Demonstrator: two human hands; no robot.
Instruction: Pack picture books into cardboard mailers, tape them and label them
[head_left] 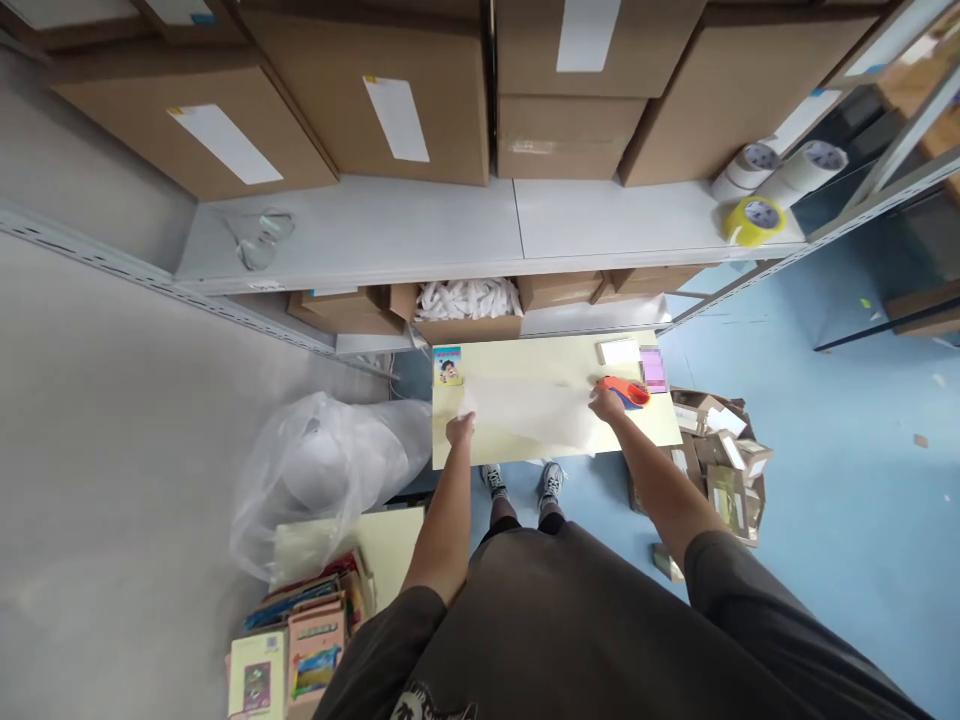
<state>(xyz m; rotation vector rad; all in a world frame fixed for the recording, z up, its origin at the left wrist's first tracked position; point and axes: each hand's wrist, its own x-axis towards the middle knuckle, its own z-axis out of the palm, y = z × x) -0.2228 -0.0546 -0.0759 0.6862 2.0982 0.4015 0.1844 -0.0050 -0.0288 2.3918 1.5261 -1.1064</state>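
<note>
A thin translucent plastic sheet or bag [529,412] lies spread on the pale yellow table [547,362]. My left hand [460,429] is closed on its left edge near the table's front. My right hand [604,403] is closed on the sheet's right end, touching an orange and blue tape dispenser [627,392]. A small colourful booklet [448,366] lies at the table's back left corner. A white pad [619,352] and a pink slip [653,369] lie at the back right.
Grey shelves [420,235] behind the table carry large cardboard boxes [390,95] and tape rolls [754,218]. A full clear plastic bag [322,470] stands on the left. Stacked books [300,650] lie at lower left. Flattened cartons [724,460] are piled on the blue floor at right.
</note>
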